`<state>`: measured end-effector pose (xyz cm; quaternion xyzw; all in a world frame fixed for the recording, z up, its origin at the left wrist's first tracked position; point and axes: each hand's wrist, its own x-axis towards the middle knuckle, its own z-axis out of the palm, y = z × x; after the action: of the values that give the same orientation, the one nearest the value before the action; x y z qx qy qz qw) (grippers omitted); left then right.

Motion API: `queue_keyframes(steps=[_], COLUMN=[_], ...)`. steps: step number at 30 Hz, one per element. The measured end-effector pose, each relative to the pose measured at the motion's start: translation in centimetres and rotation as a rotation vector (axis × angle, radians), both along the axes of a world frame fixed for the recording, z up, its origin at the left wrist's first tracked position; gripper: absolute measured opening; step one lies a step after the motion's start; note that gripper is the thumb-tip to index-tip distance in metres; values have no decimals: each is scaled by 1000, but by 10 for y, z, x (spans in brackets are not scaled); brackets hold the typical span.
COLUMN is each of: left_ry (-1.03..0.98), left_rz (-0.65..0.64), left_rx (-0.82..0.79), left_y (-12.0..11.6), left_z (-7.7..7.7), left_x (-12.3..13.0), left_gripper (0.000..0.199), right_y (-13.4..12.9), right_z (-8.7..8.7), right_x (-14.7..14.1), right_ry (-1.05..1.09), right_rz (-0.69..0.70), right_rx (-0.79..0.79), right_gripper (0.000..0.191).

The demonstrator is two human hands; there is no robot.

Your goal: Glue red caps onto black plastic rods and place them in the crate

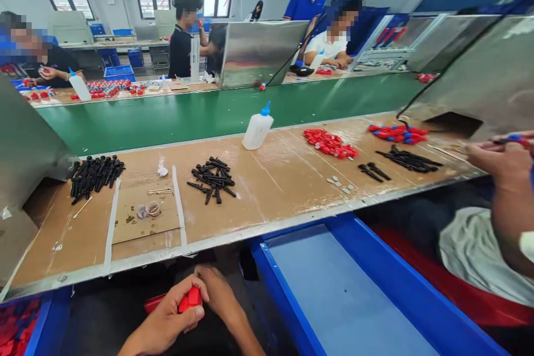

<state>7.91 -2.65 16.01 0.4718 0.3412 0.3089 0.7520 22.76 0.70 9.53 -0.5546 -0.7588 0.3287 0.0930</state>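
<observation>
At the bottom centre, below the table's front edge, my left hand (169, 314) is closed round a red plastic piece (190, 299). My right hand (217, 292) is beside it, its fingers curled near the top of the piece; whatever those fingers hold, if anything, is hidden. Another red shape (154, 302) shows behind my left hand. Above on the brown tabletop (246, 194) are a pile of black rods (213, 178) and a larger black pile (97, 175) at the left. Between them, a cardboard sheet (146, 228) carries small cups and cotton swabs.
A white bottle (257, 130) stands near the green belt (183, 122). Red pieces (329, 143) lie to the right. A blue bin (359, 283) extends below the table edge; another bin (50, 322) holds red pieces. A neighbour's hand (500, 156) is at the right.
</observation>
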Motion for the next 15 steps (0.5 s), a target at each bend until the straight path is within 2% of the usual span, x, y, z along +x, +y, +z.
queue_keyframes(steps=[2,4,6,8,9,11,13,15], left_ry=[-87,-87,28,141,166,162,144,170], left_rz=[16,1,-8,14,31,69,105,137], left_rx=[-40,-63,-60,-61,-60,-47,-12,55], left_y=[3,4,1,-2,-3,-5,-4,-1], left_z=[-8,-19,-30,-39,-43,-47,-48,-45], left_x=[-8,-16,-22,-26,-28,-29,-28,-28], left_gripper=[37,45,47,50,52,58,53,38], right_y=[3,13,34,60,74,97,113,121], right_z=[16,36,54,67,70,72,69,62], right_x=[19,37,54,68,72,77,73,64], right_ry=[81,182,284,326,313,257,223,194], right_rz=[41,40,-99,-311,-401,-480,-484,-463], right_rx=[-37,-38,55,213,290,391,451,492], right_gripper=[20,25,29,31,32,34,34,33])
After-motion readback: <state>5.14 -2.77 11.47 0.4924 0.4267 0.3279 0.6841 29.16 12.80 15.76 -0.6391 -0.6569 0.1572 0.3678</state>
